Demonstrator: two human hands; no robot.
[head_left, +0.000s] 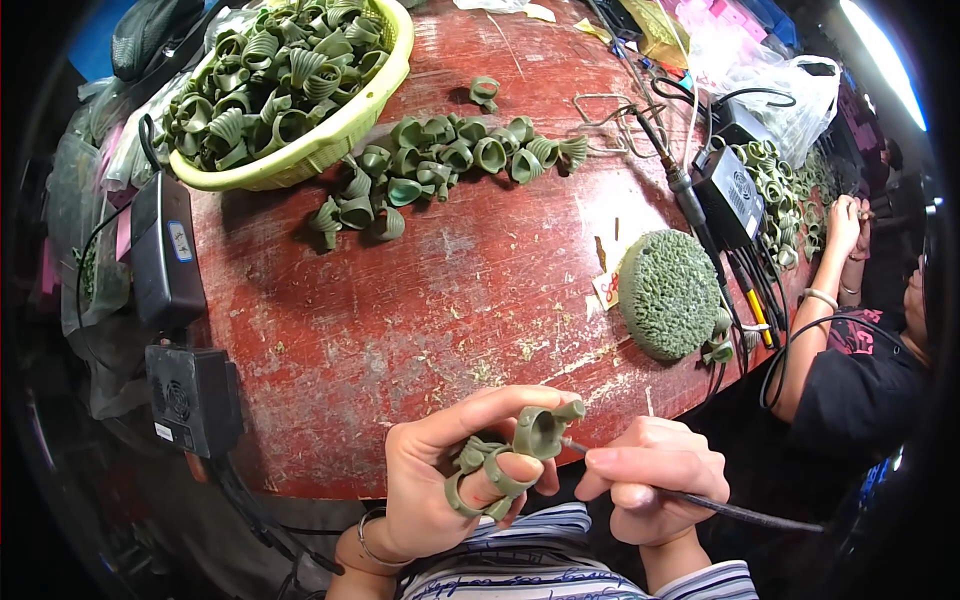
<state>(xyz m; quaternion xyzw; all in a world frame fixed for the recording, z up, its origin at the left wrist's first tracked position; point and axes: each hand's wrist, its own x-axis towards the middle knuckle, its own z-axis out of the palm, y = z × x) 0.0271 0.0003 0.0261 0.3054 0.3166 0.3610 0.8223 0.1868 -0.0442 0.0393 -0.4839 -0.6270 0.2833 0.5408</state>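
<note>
My left hand [415, 485] is closed around several dull green rings that look like wax. One green ring [524, 432] is pinched upright at the fingertips, with a short stub sticking out to its right. Other rings sit lower in the same hand, one of them around the thumb. In my right hand [660, 470] is a slim pen-like tool [745, 514] with a dark cord trailing right. Its thin tip points left and lies at or very near the upper ring; whether they touch I cannot tell.
A yellow-green basket [400, 75] heaped with green rings stands at the back left. Loose rings [440, 150] lie beside it on the worn red table [400, 320]. A round green textured block [670, 295] sits right, near black boxes [730, 195] and cables. Another person [850, 350] works at far right.
</note>
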